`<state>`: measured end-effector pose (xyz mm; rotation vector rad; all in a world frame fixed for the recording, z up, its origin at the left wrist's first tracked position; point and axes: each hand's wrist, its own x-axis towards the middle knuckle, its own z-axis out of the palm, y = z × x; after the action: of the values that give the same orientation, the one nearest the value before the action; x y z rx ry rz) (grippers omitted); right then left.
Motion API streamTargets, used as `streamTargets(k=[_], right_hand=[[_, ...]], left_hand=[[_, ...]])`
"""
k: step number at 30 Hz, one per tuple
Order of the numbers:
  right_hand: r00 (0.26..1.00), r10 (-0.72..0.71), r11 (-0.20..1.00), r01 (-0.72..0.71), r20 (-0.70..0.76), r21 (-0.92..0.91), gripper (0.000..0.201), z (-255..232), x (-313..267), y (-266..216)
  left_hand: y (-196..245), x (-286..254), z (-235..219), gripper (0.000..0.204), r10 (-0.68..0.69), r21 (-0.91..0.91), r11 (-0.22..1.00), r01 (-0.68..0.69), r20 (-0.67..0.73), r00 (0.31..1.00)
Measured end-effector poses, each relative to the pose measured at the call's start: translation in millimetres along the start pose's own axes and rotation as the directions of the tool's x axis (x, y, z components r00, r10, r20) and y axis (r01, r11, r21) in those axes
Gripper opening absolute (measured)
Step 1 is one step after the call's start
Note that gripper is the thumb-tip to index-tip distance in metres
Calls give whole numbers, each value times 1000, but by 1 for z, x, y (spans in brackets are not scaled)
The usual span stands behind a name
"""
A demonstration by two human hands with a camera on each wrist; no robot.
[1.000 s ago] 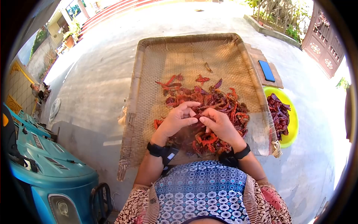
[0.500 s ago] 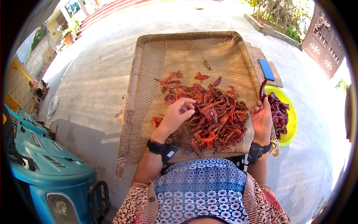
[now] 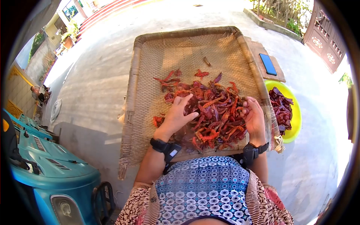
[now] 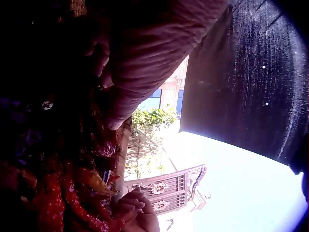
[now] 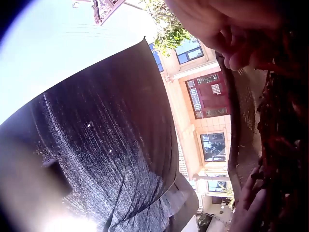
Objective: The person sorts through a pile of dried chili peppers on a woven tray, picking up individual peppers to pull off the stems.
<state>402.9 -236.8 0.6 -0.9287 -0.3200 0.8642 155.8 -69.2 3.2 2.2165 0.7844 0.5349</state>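
Note:
Wrinkled dried red chili peppers (image 3: 213,123) lie heaped in a woven bamboo tray (image 3: 157,56). My left hand (image 3: 173,118) is over the left side of the heap, thumb and index finger apart, fingertips right at the chilies. In the left wrist view its thumb (image 4: 125,104) points down at the chilies and the fingers are mostly in shadow. At the heap's right edge is my right hand (image 3: 254,119), palm up, its fingers loosely bent with no chili visible in them. Right of the tray, a yellow basin (image 3: 297,123) contains darker, smoother chilies (image 3: 280,110).
A blue phone (image 3: 267,64) lies on a flat board (image 3: 255,47) beside the tray's right rim. A few chilies are scattered toward the tray's far end. At the left stands a teal vehicle (image 3: 56,168). Concrete ground (image 3: 93,97) surrounds the tray.
My right hand carried a long dark chili from between both hands to the basin side; now it is back at the heap without it. The left hand has spread its fingers over the chilies.

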Motion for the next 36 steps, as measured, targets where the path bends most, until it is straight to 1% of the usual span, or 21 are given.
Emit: streamTargets(k=[1, 4, 5, 6, 8, 9, 11, 12, 13, 16, 17, 19, 20, 22, 25, 28, 29, 32, 33, 35, 36], right_hand=[[1000, 12, 1000, -11, 24, -23, 13, 6, -3, 3], [996, 36, 958, -13, 76, -287, 12, 16, -9, 10], [992, 32, 929, 16, 123, -370, 12, 21, -12, 11], [984, 27, 869, 64, 175, -490, 13, 25, -14, 13], [960, 39, 703, 172, 279, -691, 14, 33, -18, 16], [951, -23, 508, 277, 309, -816, 21, 36, -20, 17], [948, -22, 202, 316, 319, -927, 25, 52, -27, 18], [946, -21, 39, 324, 323, -945, 28, 58, -30, 17], [943, -25, 33, 334, 333, -942, 31, 56, -28, 23], [949, -1, 6, 316, 316, -949, 28, 60, -29, 22], [953, -22, 62, 302, 301, -951, 28, 61, -29, 22], [962, -63, 177, 273, 266, -946, 27, 63, -28, 22], [954, -77, 251, 299, 289, -921, 26, 65, -28, 21], [938, -114, 392, 345, 328, -853, 26, 71, -31, 19], [927, -65, 589, 335, 369, -735, 27, 78, -33, 23], [905, -7, 626, 336, 426, -704, 26, 76, -32, 34], [905, 77, 671, 264, 419, -693, 24, 75, -34, 31], [845, 262, 752, 124, 467, -647, 21, 71, -33, 28], [847, 275, 769, 90, 454, -633, 21, 68, -33, 26], [853, 299, 797, 23, 428, -603, 21, 63, -34, 22], [886, 257, 824, 8, 387, -566, 22, 61, -33, 19]], left_hand=[[-1, 0, 0, 58, -14, 12, 1000, 14, -1, 1000], [2, 0, -3, 47, -74, -17, 997, 76, 76, 994], [0, 1, 0, 42, -53, -44, 998, 54, 33, 998], [-2, 2, 3, 36, -33, -70, 997, 32, -12, 999], [-6, 2, 6, 28, -10, -159, 987, -5, -89, 996], [-6, 3, 6, 25, -8, -223, 975, -20, -122, 993], [-4, 3, 5, 21, -26, -322, 946, -33, -179, 983], [-1, 2, 3, 19, -45, -358, 933, -31, -203, 978], [0, 2, 2, 18, -65, -394, 919, -30, -225, 972], [-12, 4, 5, 17, -5, -391, 907, -153, -376, 927], [-20, 8, 6, 17, 97, -303, 919, -254, -450, 888], [-1, 1, -5, 18, -77, -515, 848, -123, -350, 934], [6, -1, -8, 18, -155, -609, 792, -53, -284, 946], [2, -2, -9, 18, -134, -688, 725, -33, -187, 973], [3, -2, -8, 18, -87, -758, 653, 16, -54, 995], [4, -2, -7, 17, -12, -791, 611, 36, 36, 999], [1, -1, -6, 17, 4, -792, 609, 39, 52, 999], [-2, -3, -8, 18, 15, -787, 608, 104, 142, 990], [-1, -3, -9, 19, 16, -782, 609, 132, 178, 984], [5, -4, -9, 20, -6, -766, 632, 112, 139, 990], [9, -4, -7, 21, -12, -761, 641, 100, 120, 993]])
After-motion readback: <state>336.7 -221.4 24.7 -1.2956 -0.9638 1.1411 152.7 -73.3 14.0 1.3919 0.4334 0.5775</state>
